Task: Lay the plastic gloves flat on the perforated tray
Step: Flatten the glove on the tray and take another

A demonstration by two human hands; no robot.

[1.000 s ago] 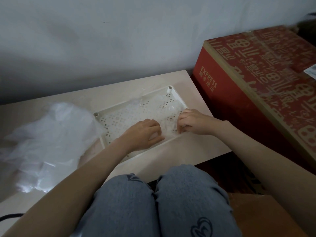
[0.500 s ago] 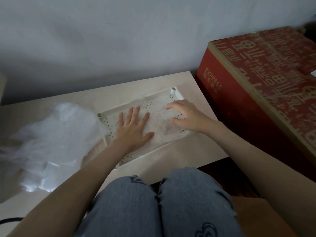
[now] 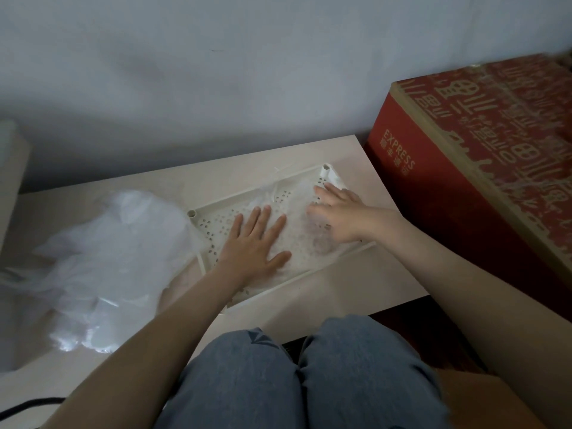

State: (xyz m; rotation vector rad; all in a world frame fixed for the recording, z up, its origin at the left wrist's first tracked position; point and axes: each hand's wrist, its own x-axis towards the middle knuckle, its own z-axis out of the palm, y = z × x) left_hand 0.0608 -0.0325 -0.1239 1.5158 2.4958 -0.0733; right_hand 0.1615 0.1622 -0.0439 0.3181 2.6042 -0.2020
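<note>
Now smoothing: glove (image 3: 297, 241) lies in tray (image 3: 198, 215), right half. Left hand (image 3: 253, 244) pins it, fingers (image 3: 261, 218) straight and spread; right hand (image 3: 340, 212) likewise flat (slightly blurred). Sweep outward slowly, towards the corners.

A tray (image 3: 235, 200) sat on the table (image 3: 365, 274) toward its right end, with a plastic glove (image 3: 298, 246) spread inside it. The left hand (image 3: 253, 243) lay flat on the glove near the tray's middle. The right hand (image 3: 337, 213) rested beside it, toward the far right corner. A heap of plastic (image 3: 108, 258), apparently more gloves, lay on the table left of the tray. A box (image 3: 464, 187) stood right of the table, with the person's knees (image 3: 294, 376) before it.
</note>
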